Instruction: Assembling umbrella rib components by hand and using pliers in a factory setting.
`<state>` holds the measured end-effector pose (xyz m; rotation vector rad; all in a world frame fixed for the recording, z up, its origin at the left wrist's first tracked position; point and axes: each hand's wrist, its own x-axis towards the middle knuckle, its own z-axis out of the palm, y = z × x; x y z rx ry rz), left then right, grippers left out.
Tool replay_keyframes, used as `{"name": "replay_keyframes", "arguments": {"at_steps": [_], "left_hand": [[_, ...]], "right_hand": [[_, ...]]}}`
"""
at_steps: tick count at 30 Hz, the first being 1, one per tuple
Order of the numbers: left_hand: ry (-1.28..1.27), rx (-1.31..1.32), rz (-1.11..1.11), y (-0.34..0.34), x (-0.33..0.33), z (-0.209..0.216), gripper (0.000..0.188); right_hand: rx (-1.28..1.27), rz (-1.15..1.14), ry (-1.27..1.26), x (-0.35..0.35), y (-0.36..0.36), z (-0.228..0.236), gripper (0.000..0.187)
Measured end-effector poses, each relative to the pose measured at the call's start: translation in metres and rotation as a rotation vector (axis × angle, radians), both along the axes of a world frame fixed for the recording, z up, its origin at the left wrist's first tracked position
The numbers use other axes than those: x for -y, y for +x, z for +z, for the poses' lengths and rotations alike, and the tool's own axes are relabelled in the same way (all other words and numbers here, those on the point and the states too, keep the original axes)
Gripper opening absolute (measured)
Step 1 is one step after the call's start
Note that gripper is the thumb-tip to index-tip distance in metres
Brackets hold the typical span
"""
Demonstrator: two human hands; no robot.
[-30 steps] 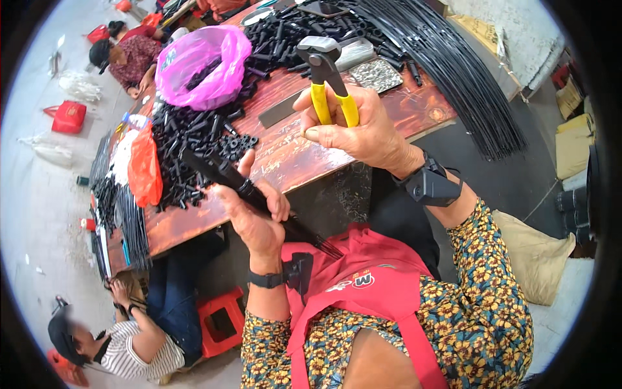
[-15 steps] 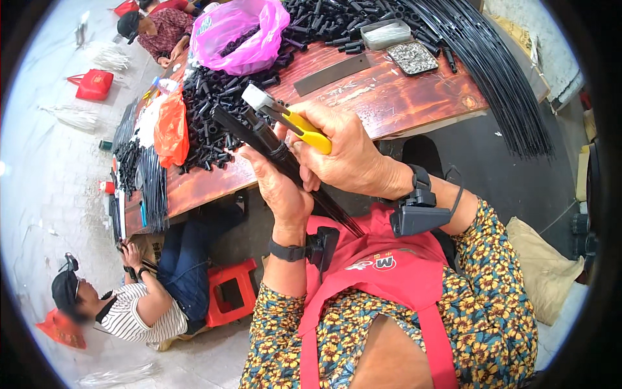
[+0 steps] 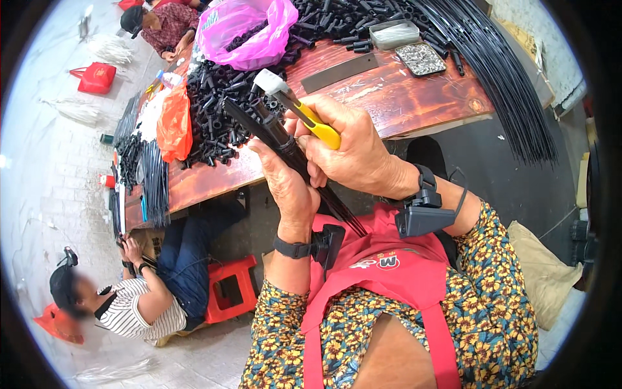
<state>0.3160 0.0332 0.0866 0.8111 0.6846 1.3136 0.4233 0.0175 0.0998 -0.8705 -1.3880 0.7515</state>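
Note:
My left hand [image 3: 288, 194] is wrapped round a bundle of thin black rods [image 3: 338, 211] with black tubular fittings [image 3: 275, 133] near the top. The bundle slants from my red apron up toward the table. Against the upper part of the bundle, my right hand [image 3: 353, 146] is closed, its fingertips touching the fittings from the right. Lodged in that hand is a yellow-handled, hammer-like tool [image 3: 317, 126], its pale blocky head pointing up and left. Whatever my right fingertips pinch is hidden by the hand.
Loose black fittings [image 3: 217, 104] heap on the wooden table [image 3: 414, 107]. A pink plastic bag [image 3: 278, 39], flat metal bar [image 3: 340, 72], clear box [image 3: 394, 35] and small tray [image 3: 421, 59] lie there. Long black rods [image 3: 499, 84] overhang at right. A co-worker [image 3: 146, 305] sits at left.
The whole view has shifted slightly, with table and hands together a little to the right in it. Both hands keep nearly the same grip on the bundle and the tool.

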Motion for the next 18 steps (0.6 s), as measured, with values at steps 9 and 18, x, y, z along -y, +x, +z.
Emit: {"name": "replay_keyframes", "arguments": {"at_steps": [9, 18], "left_hand": [[0.072, 0.030, -0.289, -0.012, -0.009, -0.013, 0.086], [0.121, -0.004, -0.337, -0.007, -0.004, -0.006, 0.092]], "right_hand": [[-0.147, 0.164, -0.153, 0.001, 0.012, 0.005, 0.023], [-0.083, 0.318, -0.094, -0.022, 0.039, 0.002, 0.025]]}}
